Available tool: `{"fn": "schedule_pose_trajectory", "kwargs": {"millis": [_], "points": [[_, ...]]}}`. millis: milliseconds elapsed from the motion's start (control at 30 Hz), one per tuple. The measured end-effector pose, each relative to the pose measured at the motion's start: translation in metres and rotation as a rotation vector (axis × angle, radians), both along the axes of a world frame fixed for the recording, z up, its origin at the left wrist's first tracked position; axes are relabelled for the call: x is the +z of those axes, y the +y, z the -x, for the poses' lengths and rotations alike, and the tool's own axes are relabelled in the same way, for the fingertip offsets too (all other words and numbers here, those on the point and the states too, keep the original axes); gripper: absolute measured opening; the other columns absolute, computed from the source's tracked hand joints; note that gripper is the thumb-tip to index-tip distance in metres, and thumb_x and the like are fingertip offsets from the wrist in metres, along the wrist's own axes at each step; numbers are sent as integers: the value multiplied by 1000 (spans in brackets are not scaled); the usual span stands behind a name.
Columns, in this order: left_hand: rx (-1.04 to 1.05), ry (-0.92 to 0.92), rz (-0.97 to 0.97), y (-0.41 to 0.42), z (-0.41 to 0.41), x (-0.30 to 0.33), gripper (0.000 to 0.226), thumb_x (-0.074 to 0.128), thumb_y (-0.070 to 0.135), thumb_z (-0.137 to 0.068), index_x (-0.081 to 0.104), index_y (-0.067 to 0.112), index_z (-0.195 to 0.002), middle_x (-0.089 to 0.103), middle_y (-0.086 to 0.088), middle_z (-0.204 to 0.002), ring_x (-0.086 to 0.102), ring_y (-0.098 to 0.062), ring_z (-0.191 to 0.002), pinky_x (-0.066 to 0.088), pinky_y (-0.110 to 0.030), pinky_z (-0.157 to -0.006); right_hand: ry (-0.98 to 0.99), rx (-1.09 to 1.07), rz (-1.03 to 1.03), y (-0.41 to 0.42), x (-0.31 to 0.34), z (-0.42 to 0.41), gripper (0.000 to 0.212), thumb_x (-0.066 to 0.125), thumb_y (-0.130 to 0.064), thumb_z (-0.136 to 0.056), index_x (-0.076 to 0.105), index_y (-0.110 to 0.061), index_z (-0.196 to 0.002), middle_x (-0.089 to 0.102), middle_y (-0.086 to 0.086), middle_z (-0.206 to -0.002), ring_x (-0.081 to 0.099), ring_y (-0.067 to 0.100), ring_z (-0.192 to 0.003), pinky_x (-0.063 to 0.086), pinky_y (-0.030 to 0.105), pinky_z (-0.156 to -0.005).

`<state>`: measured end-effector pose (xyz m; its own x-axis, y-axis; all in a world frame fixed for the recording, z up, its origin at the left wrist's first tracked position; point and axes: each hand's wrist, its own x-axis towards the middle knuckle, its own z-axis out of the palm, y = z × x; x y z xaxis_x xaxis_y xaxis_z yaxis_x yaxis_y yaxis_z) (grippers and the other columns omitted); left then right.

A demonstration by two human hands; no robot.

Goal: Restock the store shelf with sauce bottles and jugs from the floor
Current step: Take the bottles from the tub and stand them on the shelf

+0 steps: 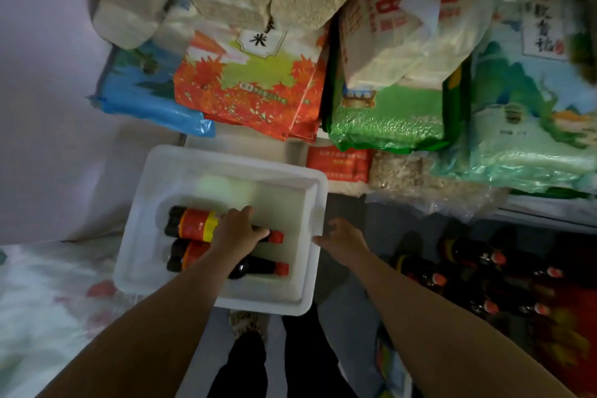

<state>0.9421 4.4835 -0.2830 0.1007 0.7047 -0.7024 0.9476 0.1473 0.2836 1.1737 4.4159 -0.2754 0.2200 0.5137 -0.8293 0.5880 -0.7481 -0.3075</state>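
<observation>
We look down in dim light at a grey floor (342, 326) and a pale wall (48, 107) on the left. Stacked rice bags (252, 87) fill the top, a green one (387, 120) among them.

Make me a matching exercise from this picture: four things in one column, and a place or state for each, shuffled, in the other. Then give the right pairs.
Column one:
1. left hand
2. right hand
3. white tub
4. green rice bag

Column two:
A. lies on the shelf among other bags
B. stands on the floor with two sauce bottles lying in it
C. at the tub's right rim, holding no bottle
D. grips the upper bottle inside the tub

Pairs: 1-D, 2-C, 3-B, 4-A
</observation>
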Motion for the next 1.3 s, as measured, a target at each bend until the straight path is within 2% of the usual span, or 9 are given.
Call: {"fn": "schedule_pose_trajectory", "kwargs": {"millis": [133,233,633,733,833,933,1033,1133,1300], "points": [[-136,87,-61,-5,-7,-47,56,69,53,-85,56,26,-132,59,-10,-129,46,-31,-129,38,-37,-105,18,-38,6,5,-32,-4,33,73,-45,-87,70,-12,-92,76,3,-84,72,13,-77,58,30,-75],[-259,191,-74,-6,-13,-68,52,67,53,-86,57,29,-131,59,-5,-135,36,-28,-140,24,-38,-113,48,-79,15,5,-44,-6,28,75,-42,-86,70,-14,-90,76,0,-79,73,9,-65,61,28,-72],[-603,369,-23,-3,-20,-90,38,66,39,-88,56,28,-123,63,0,-124,48,-26,-127,15,-51,-119,-5,-28,-8,5,-51,-6,28,71,-46,-84,69,-18,-84,75,0,-78,72,15,-77,61,39,-80],[-609,287,-25,8,-16,-78,45,66,42,-89,53,29,-130,66,2,-124,55,-22,-123,18,-41,-117,-15,-49,-13,3,-50,-3,27,71,-47,-84,68,-20,-83,75,0,-79,72,19,-80,61,40,-81],[-542,171,-81,26,-1,-46,46,68,46,-86,55,32,-128,69,-3,-117,61,-27,-113,37,-36,-104,-35,-96,-28,-2,-43,2,27,71,-48,-84,68,-21,-85,73,0,-83,71,21,-85,60,40,-83],[-401,-18,-114,47,26,-2,44,74,45,-81,63,33,-121,72,-5,-106,66,-30,-102,50,-35,-86,-72,-137,-30,-5,-18,13,38,69,-46,-89,62,-17,-113,65,1,-104,63,24,-101,48,31,-79],[-254,-216,-129,62,44,49,43,80,39,-79,68,26,-118,73,-3,-107,66,-25,-101,50,-36,-88,-58,-113,-115,-9,15,31,63,68,-48,-91,48,-16,-141,59,5,-133,57,26,-121,40,28,-81],[-125,-364,-168,70,48,103,41,81,39,-78,71,27,-116,74,1,-107,66,-16,-100,51,-34,-91,87,-188,-187,-12,54,48,69,74,-50,-88,47,-23,-145,57,2,-140,59,20,-119,47,24,-78],[-60,-719,-92,70,33,217,19,79,28,-82,72,29,-100,74,9,-100,69,-13,-100,52,-30,-96,385,-175,-306,-4,137,74,88,88,-45,-73,43,-29,-148,49,7,-148,55,22,-127,46,41,-109]]}}
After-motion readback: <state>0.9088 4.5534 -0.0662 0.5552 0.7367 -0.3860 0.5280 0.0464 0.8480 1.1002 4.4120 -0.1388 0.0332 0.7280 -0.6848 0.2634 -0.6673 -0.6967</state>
